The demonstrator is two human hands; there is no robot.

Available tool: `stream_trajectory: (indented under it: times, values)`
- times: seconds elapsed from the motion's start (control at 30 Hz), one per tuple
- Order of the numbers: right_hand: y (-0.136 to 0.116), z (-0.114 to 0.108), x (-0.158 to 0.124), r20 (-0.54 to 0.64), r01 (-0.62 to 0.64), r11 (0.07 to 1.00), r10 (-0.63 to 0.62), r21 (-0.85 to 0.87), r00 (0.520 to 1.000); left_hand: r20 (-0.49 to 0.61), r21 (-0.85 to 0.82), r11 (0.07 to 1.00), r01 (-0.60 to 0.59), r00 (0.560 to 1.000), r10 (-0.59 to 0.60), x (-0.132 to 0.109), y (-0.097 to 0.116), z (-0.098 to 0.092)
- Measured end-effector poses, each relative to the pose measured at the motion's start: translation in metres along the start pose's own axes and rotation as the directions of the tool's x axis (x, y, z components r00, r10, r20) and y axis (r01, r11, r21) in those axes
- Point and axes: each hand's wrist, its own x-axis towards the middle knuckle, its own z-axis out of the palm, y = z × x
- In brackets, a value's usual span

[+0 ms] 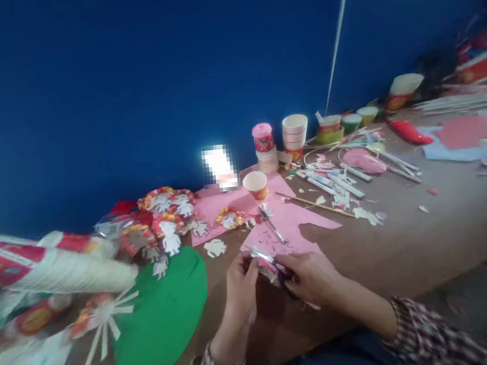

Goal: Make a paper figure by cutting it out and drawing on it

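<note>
The right hand [313, 276] is closed around the dark-handled, silver-bladed scissors [264, 256], above the near centre of the brown surface [385, 244]. The left hand [241, 282], thumb and fingers pinched, grips a small pale paper piece [254, 254] at the blade tips. Apparent step: trimming. The next cut calls for steady paper, fingertips clear.

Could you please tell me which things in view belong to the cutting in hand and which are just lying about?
Apparently in use:
scissors, held in the right hand
small paper piece, partly hidden, at the left hand

Apparently just lying about:
green oval sheet
thin brown stick
paper cup on the pink sheet
stack of paper cups farther back
</note>
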Motion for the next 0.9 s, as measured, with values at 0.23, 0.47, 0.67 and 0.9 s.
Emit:
stream_trajectory:
  times: [0.23, 0.47, 0.67, 0.9]
  values:
    - [-0.008, -0.007, 0.000, -0.009, -0.064, 0.992, 0.065, 0.104, 0.998, 0.071, -0.104, 0.995, -0.009, 0.997, 0.016, 0.005, -0.011, -0.002]
    - [-0.013, -0.012, 0.001, -0.010, -0.062, 0.969, 0.066, 0.238, 0.998, 0.216, -0.036, 0.994, 0.099, 0.972, -0.089, 0.013, 0.004, -0.011]
    - [-0.012, -0.012, 0.000, 0.013, -0.052, 0.956, 0.051, 0.288, 0.999, 0.287, -0.032, 0.978, 0.208, 0.939, -0.190, 0.015, 0.013, -0.012]
    - [-0.014, -0.014, -0.001, 0.021, -0.090, 0.962, 0.087, 0.259, 0.996, 0.215, -0.151, 0.951, 0.268, 0.948, -0.233, 0.007, 0.008, -0.003]
